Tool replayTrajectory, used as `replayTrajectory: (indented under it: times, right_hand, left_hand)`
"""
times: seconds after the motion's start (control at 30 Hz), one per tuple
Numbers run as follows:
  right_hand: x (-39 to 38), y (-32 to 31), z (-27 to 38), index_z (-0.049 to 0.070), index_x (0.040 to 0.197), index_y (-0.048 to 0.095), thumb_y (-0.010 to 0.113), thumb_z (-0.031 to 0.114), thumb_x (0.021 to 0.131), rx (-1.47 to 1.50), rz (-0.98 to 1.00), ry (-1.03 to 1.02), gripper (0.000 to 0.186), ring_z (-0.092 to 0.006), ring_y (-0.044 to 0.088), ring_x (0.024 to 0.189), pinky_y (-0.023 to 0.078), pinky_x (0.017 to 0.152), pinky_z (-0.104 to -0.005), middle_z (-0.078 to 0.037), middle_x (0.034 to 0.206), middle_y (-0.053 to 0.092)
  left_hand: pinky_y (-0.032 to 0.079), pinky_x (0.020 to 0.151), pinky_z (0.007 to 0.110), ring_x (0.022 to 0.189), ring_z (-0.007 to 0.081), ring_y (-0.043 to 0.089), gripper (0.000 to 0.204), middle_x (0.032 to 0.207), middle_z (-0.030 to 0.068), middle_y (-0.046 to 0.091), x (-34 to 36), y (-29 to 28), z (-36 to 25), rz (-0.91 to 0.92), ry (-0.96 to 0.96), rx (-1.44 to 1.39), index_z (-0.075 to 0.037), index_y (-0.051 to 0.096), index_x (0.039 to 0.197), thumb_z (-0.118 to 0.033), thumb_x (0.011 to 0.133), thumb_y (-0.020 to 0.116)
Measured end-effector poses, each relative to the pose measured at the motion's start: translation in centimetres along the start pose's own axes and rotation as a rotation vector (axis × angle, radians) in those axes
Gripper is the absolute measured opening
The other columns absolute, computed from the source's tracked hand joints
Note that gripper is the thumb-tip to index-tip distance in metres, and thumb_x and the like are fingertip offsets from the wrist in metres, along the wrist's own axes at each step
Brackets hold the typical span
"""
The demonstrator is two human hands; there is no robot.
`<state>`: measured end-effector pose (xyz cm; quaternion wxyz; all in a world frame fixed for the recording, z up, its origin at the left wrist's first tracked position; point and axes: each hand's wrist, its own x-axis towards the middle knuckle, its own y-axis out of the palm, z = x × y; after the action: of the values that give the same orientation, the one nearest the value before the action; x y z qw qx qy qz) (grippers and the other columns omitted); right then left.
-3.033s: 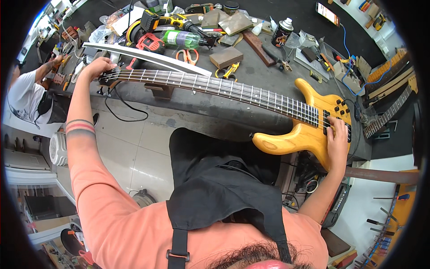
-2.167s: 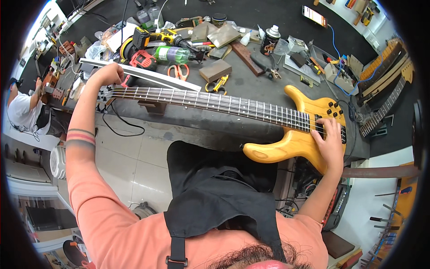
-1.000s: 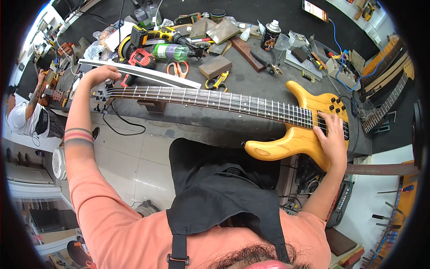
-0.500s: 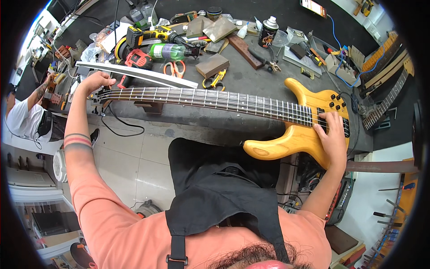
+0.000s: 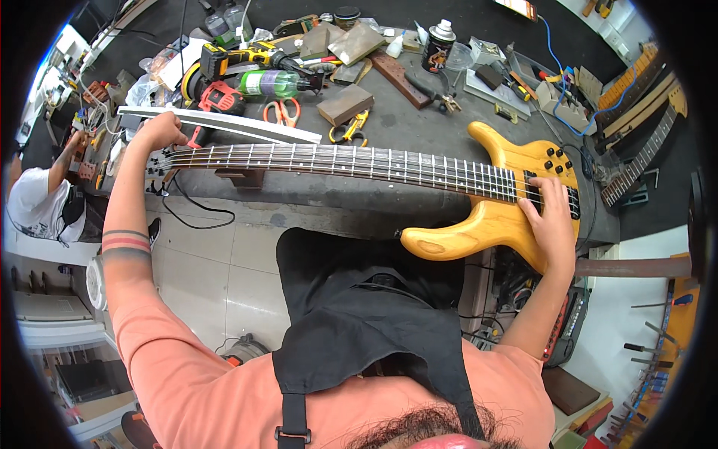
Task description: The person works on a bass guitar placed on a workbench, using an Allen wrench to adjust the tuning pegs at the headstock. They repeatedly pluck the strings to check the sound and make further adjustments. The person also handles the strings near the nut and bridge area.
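Observation:
A bass guitar (image 5: 449, 241) with a glossy yellow wood body lies across the near edge of the bench, strings up. Its dark fretted neck (image 5: 336, 162) runs left to the headstock (image 5: 155, 166), where tuning pegs show. My left hand (image 5: 158, 130) is at the far side of the headstock with fingers curled and pressed together; what they grip there is hidden. My right hand (image 5: 552, 217) rests over the body, fingers stretched across the strings beside the bridge (image 5: 573, 203). Beyond the neck lies a long white strip (image 5: 224, 123), close to my left hand.
Behind the neck lie orange-handled scissors (image 5: 282, 114), yellow scissors (image 5: 350, 132), a wooden block (image 5: 345, 104), a green bottle (image 5: 273, 83) and a red power tool (image 5: 218, 100). A spray can (image 5: 439, 46) stands farther back. Another person (image 5: 46, 193) works at the left.
The whole view has shifted slightly, so the bass and bench appear a little farther left and up. My left fingers have changed their bend a little; both hands stay at the bass.

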<state>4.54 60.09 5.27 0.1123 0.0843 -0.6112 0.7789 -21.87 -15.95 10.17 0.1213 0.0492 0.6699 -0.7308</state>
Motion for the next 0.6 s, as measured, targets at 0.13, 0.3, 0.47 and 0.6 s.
replayTrajectory:
  times: [0.13,0.3,0.47,0.6]
  right_hand:
    - [0.1,0.1,-0.2,0.008,0.142,0.066,0.083,0.021,0.098,-0.012,0.003,0.002,0.049,-0.0375,0.059,0.132,0.048,0.116,-0.0496,-0.014,0.134,0.067]
    - [0.2,-0.1,0.0,0.012,0.150,0.065,0.083,0.023,0.099,-0.036,0.027,0.026,0.055,-0.0369,0.059,0.136,0.048,0.118,-0.0505,-0.013,0.138,0.066]
    - [0.0,-0.2,0.3,0.010,0.149,0.066,0.081,0.020,0.099,-0.040,0.024,0.020,0.053,-0.0386,0.059,0.134,0.047,0.119,-0.0500,-0.015,0.137,0.066]
    - [0.0,-0.3,0.3,0.008,0.142,0.068,0.081,0.018,0.099,-0.025,0.011,0.010,0.046,-0.0393,0.059,0.131,0.048,0.117,-0.0486,-0.016,0.133,0.066]
  left_hand:
    - [0.058,0.085,0.048,0.084,0.0346,0.078,0.035,0.083,0.0162,0.080,0.7,0.4,0.3,-0.003,0.030,0.093,-0.002,0.080,0.083,-0.034,0.075,0.095]
    - [0.059,0.086,0.050,0.088,0.0375,0.081,0.024,0.086,0.0195,0.082,1.7,1.3,-0.1,-0.058,0.012,0.200,-0.001,0.080,0.081,-0.021,0.072,0.089]
    - [0.058,0.088,0.047,0.085,0.0327,0.079,0.020,0.086,0.0169,0.081,2.0,1.5,0.8,-0.007,0.031,0.012,-0.003,0.082,0.088,-0.019,0.077,0.084]
    - [0.054,0.097,0.041,0.098,0.0227,0.074,0.027,0.097,0.0069,0.080,0.7,0.6,3.4,0.205,0.117,-0.515,-0.005,0.084,0.106,-0.030,0.098,0.079]
